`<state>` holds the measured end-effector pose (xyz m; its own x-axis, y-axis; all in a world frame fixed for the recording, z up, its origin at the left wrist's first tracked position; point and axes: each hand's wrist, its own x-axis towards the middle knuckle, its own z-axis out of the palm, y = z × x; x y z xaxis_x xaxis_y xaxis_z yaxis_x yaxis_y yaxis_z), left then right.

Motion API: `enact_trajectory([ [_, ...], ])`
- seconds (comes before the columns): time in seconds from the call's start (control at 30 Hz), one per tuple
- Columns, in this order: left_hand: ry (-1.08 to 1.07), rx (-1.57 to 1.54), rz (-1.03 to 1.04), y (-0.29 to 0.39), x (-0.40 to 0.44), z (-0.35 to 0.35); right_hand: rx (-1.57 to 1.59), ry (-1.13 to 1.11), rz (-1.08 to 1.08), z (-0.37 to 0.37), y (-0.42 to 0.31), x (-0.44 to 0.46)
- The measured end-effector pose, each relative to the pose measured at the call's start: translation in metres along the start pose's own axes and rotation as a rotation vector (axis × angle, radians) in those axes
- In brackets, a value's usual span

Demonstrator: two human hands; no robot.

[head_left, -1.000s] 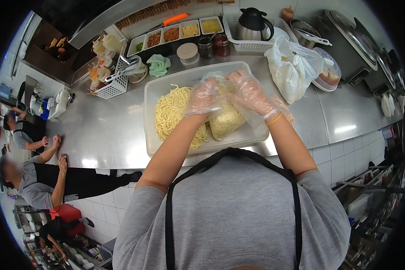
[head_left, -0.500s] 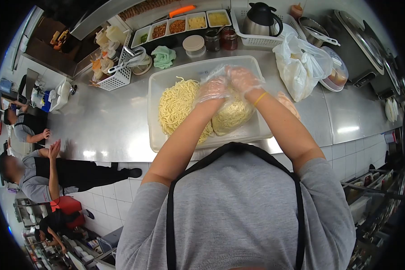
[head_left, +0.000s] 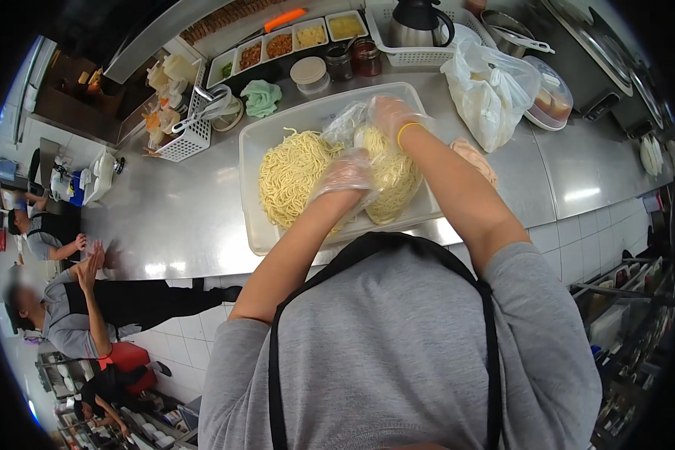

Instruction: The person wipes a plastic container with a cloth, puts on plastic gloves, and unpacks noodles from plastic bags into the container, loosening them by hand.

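Note:
A large pale plastic tub (head_left: 249, 219) sits on the steel counter. In its left half lies a loose heap of yellow noodles (head_left: 292, 176). Right of the heap is a clear plastic bag of noodles (head_left: 392, 184), its mouth toward the back. Both my hands wear thin clear gloves. My right hand (head_left: 392, 118), with a yellow band at the wrist, is closed on the bag's upper end. Between heap and bag, my left hand (head_left: 346, 172) has its fingers curled against the bag's left side; its fingertips are partly hidden by the glove and bag.
Behind the tub stand topping containers (head_left: 280, 45), jars (head_left: 366, 58), a lidded tub (head_left: 309, 73) and a green cloth (head_left: 261, 97). A basket of bottles (head_left: 184, 142) is left; a white carrier bag (head_left: 491, 94) and peach cloth (head_left: 474, 159) are right. Co-workers (head_left: 71, 307) stand at left.
My left hand has moved down from the bag's mouth to its left side. The right hand stays at the upper end, slightly left in view. The whole view has shifted a little.

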<state>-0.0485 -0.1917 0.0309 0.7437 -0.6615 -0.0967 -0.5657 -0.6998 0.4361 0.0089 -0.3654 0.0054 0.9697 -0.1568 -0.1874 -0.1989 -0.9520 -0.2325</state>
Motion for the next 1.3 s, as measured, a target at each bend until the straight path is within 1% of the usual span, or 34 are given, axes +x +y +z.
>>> enact_trajectory([
  [0.03,0.001,0.004,0.009,-0.008,0.005,0.002,0.043,0.158,-0.187,0.006,0.006,-0.001],
  [0.07,-0.033,0.02,-0.052,-0.017,0.012,0.003,0.078,0.314,-0.378,0.008,0.01,-0.003],
  [0.1,-0.067,0.031,-0.118,-0.016,0.016,-0.002,0.068,0.317,-0.379,0.002,0.007,-0.016],
  [0.13,-0.062,0.026,-0.119,-0.015,0.014,-0.005,0.303,0.434,-0.401,0.0,0.004,-0.034],
  [0.17,0.135,-0.119,-0.162,-0.004,0.003,-0.019,0.543,0.543,-0.422,-0.007,-0.001,-0.051],
  [0.2,0.331,-0.258,-0.208,0.001,-0.004,-0.027,0.546,0.536,-0.429,-0.016,-0.005,-0.062],
  [0.23,0.331,-0.256,-0.218,-0.004,0.001,-0.025,0.567,0.511,-0.418,-0.025,-0.008,-0.073],
  [0.3,0.419,-0.311,-0.048,-0.009,0.017,-0.02,0.586,0.483,-0.409,-0.043,-0.013,-0.092],
  [0.33,0.419,-0.31,-0.049,-0.007,0.017,-0.019,0.577,0.522,-0.496,-0.052,-0.016,-0.099],
  [0.37,0.495,-0.366,0.044,0.002,0.017,-0.024,0.566,0.563,-0.586,-0.057,-0.018,-0.102],
  [0.4,0.569,-0.421,0.138,0.01,0.015,-0.029,0.567,0.565,-0.587,-0.055,-0.018,-0.102],
  [0.47,0.554,-0.487,0.094,0.023,0.012,-0.038,0.672,0.679,-0.72,-0.05,-0.017,-0.101],
  [0.5,0.536,-0.557,0.051,0.026,0.011,-0.039,0.673,0.68,-0.72,-0.049,-0.018,-0.103],
  [0.53,0.536,-0.557,0.051,0.024,0.015,-0.036,0.572,0.751,-0.727,-0.049,-0.018,-0.106],
  [0.57,0.546,-0.625,0.121,0.019,0.02,-0.032,0.469,0.819,-0.734,-0.049,-0.018,-0.108],
  [0.6,0.555,-0.692,0.19,0.016,0.023,-0.028,0.47,0.817,-0.735,-0.044,-0.017,-0.104],
  [0.63,0.553,-0.692,0.19,0.013,0.023,-0.022,0.508,0.848,-0.734,-0.033,-0.014,-0.097],
  [0.67,0.54,-0.595,0.089,0.014,0.023,-0.02,0.545,0.881,-0.731,-0.031,-0.013,-0.094],
  [0.7,0.526,-0.497,-0.011,0.016,0.023,-0.019,0.544,0.884,-0.726,-0.03,-0.011,-0.096],
  [0.73,0.523,-0.498,-0.008,0.018,0.023,-0.018,0.631,0.853,-0.682,-0.03,-0.009,-0.099],
  [0.77,0.498,-0.64,-0.071,0.021,0.023,-0.019,0.717,0.82,-0.638,-0.031,-0.008,-0.101],
  [0.8,0.47,-0.779,-0.138,0.022,0.022,-0.019,0.719,0.817,-0.636,-0.032,-0.008,-0.101],
  [0.9,0.459,-0.7,-0.235,0.021,0.023,-0.024,0.754,0.806,-0.576,-0.034,-0.005,-0.1],
  [0.93,0.459,-0.699,-0.233,0.018,0.025,-0.021,0.76,0.831,-0.552,-0.035,-0.003,-0.099],
  [1.0,0.599,-0.694,-0.237,0.011,0.028,-0.015,0.769,0.859,-0.528,-0.038,-0.001,-0.096],
  [1.03,0.595,-0.693,-0.238,0.008,0.028,-0.011,0.794,0.763,-0.46,-0.041,-0.001,-0.097],
  [1.07,0.62,-0.665,-0.178,0.008,0.026,-0.011,0.817,0.668,-0.393,-0.043,-0.001,-0.097],
  [1.1,0.648,-0.636,-0.117,0.008,0.025,-0.012,0.816,0.67,-0.393,-0.045,0.0,-0.097],
  [1.13,0.647,-0.636,-0.117,0.009,0.025,-0.01,0.803,0.598,-0.403,-0.046,0.001,-0.098],
  [1.17,0.697,-0.68,-0.032,0.011,0.024,-0.009,0.789,0.526,-0.414,-0.046,0.002,-0.099],
  [1.2,0.748,-0.722,0.055,0.011,0.025,-0.008,0.789,0.527,-0.416,-0.045,0.003,-0.099],
  [1.23,0.749,-0.722,0.055,0.011,0.023,-0.009,0.686,0.546,-0.499,-0.041,0.004,-0.102],
  [1.27,0.728,-0.574,0.121,0.011,0.02,-0.01,0.583,0.561,-0.578,-0.037,0.003,-0.107],
  [1.3,0.706,-0.427,0.187,0.011,0.019,-0.01,0.582,0.559,-0.579,-0.043,0.001,-0.114],
])
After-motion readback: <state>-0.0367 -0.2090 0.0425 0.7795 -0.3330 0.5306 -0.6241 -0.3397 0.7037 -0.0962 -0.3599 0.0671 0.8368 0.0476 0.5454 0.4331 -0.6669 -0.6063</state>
